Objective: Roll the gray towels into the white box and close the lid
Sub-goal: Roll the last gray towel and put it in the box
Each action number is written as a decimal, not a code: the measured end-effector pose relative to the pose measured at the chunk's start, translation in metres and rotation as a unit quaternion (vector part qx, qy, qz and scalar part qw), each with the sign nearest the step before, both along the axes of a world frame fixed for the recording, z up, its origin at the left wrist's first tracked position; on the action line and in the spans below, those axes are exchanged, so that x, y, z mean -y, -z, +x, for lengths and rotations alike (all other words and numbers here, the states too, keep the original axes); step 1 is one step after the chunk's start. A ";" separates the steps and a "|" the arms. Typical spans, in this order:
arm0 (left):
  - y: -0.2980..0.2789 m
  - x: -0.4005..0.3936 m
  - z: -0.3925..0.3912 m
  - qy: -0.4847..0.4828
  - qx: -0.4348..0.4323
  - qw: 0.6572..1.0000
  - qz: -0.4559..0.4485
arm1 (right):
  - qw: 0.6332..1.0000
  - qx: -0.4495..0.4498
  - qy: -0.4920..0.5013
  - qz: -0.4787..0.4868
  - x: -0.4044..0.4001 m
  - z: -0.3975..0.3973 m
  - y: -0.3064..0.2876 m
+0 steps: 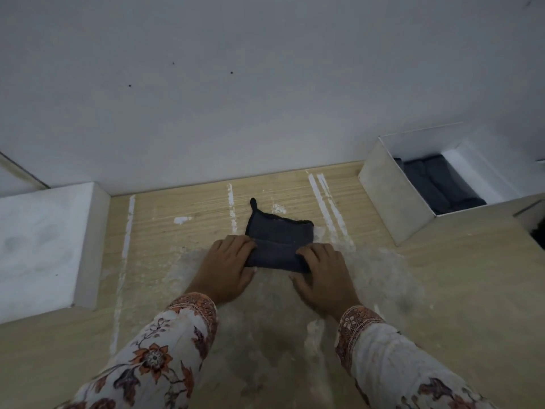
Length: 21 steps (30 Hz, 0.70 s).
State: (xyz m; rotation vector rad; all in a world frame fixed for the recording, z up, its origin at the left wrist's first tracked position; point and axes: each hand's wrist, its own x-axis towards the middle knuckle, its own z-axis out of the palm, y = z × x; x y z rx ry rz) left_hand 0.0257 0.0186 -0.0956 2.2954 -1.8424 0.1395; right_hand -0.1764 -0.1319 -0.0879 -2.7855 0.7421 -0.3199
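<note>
Towel (280,240): dark gray, on table (442,290) centre, near edge rolled partway, far half flat, loop at far left corner. We hold roll at both ends. Left hand (227,264): fingers curled over left end, thumb under near side. Right hand (321,270): fingers curled over right end. Box (392,196): white, open, far right against wall (265,84); rolled towels (436,184) inside. Lid (41,243): white, flat, far left.

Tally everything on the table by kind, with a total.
Gray towel being rolled: 1
Rolled gray towels in the white box: at least 2; exact count unclear
White box: 1
White lid: 1
Hands: 2, left, right
Total: at least 7
</note>
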 end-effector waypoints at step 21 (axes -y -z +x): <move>-0.025 0.026 -0.001 -0.210 -0.377 0.897 -0.095 | 0.961 0.089 0.161 0.208 0.010 0.021 -0.010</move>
